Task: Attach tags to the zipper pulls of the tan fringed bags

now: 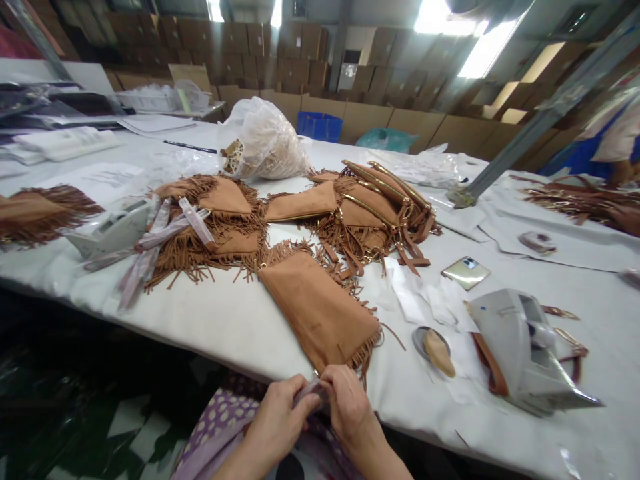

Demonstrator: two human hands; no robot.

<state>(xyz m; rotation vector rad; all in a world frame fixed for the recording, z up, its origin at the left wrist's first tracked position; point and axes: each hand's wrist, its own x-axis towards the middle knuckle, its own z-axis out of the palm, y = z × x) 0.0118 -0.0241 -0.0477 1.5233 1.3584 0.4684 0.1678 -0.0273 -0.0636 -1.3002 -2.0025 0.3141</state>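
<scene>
Close to the table's front edge, my left hand (283, 415) is closed with thumb and forefinger pinching a small greyish-pink wrapped strip (311, 392). My right hand (351, 412) is closed on the same strip, its fingers almost touching the left ones. The strip is mostly hidden by the fingers. Right above them lies a flat tan pouch (320, 303) with fringe and a zipper along its left side; its lower corner meets my fingers. More fringed pouches (225, 197) lie behind at left. A stack of pouches with gold zippers (373, 200) and wrist straps sits behind at right.
Wrapped strips (150, 243) rest by a grey tape dispenser (113, 227) at left. Another dispenser (525, 353), a round dish (433, 350) and a phone (466, 272) are at right. A stuffed plastic bag (265, 140) stands behind; a metal post (540, 117) rises at right.
</scene>
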